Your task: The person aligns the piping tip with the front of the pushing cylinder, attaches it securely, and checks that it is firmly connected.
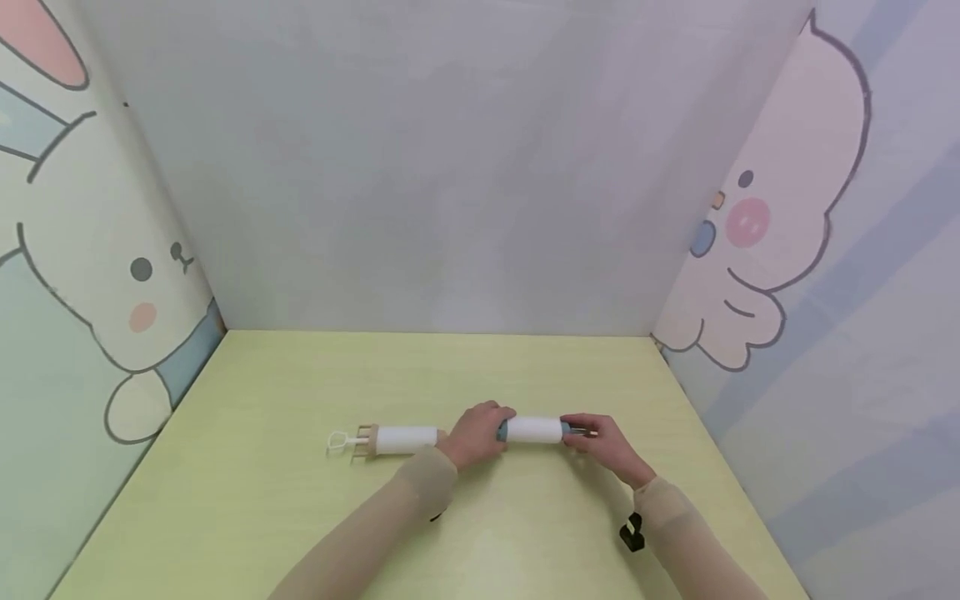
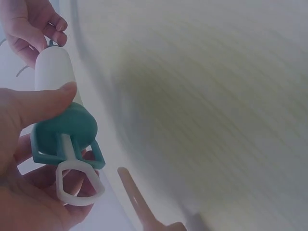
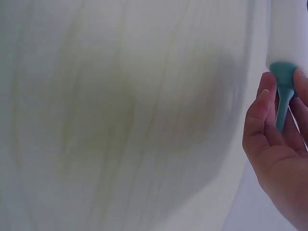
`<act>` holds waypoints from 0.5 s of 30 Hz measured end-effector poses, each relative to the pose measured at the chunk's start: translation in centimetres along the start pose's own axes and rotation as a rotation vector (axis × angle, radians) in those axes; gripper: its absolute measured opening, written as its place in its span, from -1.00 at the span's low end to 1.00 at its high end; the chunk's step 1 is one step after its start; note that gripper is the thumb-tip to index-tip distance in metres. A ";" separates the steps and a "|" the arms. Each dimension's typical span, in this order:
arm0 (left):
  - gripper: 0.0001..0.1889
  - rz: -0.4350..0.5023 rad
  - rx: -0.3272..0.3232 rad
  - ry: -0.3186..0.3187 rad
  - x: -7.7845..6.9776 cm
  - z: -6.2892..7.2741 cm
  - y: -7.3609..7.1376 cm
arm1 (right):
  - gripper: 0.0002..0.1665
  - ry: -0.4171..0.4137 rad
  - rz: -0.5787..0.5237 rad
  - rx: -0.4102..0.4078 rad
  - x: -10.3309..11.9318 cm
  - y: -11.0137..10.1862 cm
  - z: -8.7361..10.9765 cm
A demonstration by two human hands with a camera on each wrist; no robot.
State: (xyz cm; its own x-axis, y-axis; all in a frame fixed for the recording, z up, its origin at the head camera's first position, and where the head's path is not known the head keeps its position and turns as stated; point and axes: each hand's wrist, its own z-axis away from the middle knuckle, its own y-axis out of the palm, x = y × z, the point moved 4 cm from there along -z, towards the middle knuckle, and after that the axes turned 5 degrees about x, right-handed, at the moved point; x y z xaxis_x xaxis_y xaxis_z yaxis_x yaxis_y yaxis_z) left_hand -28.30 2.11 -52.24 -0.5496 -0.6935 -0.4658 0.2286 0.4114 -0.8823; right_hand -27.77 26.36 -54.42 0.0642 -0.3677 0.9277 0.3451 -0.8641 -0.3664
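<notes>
A large plunger syringe (image 1: pixel 535 430) with a white barrel and teal ends is held level just above the tabletop. My left hand (image 1: pixel 476 433) grips its handle end. In the left wrist view, the thumb lies over the barrel beside the teal cap (image 2: pixel 72 126), and a white plunger ring (image 2: pixel 79 185) sticks out. At the other end my right hand (image 1: pixel 606 446) pinches the teal nozzle cap (image 3: pixel 284 72), its narrow tip pointing between the fingers. A second syringe (image 1: pixel 406 439), white with beige ends, lies left of my left hand, which partly hides its nozzle end.
The pale yellow table (image 1: pixel 360 367) meets a plain grey wall (image 1: pixel 435 208) at the back. Side panels with a cartoon rabbit (image 1: pixel 97 250) and another cartoon animal (image 1: pixel 795 150) stand left and right. A black strap piece (image 1: pixel 632 533) hangs at the right wrist.
</notes>
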 end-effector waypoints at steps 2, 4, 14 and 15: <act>-0.48 -0.001 0.016 -0.006 -0.1 -0.2 0.2 | -0.51 0.013 -0.001 0.002 -0.4 -0.1 -0.1; -0.49 0.002 0.032 -0.006 -0.2 -0.3 0.4 | -0.52 0.032 0.005 -0.001 -0.8 -0.2 -0.2; -0.47 0.014 0.095 -0.043 0.4 -0.3 1.0 | -0.57 0.067 0.014 0.036 1.2 0.5 0.4; -0.46 0.023 0.094 -0.043 0.4 -0.2 1.0 | -0.57 0.069 0.010 0.038 1.6 0.6 0.5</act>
State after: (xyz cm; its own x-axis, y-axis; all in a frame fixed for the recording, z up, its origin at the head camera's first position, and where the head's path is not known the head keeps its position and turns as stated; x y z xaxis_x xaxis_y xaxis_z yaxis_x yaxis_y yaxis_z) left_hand -28.46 2.35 -53.28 -0.5084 -0.7101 -0.4871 0.3165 0.3720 -0.8726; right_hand -27.01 25.43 -53.16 0.0035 -0.4007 0.9162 0.3799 -0.8470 -0.3719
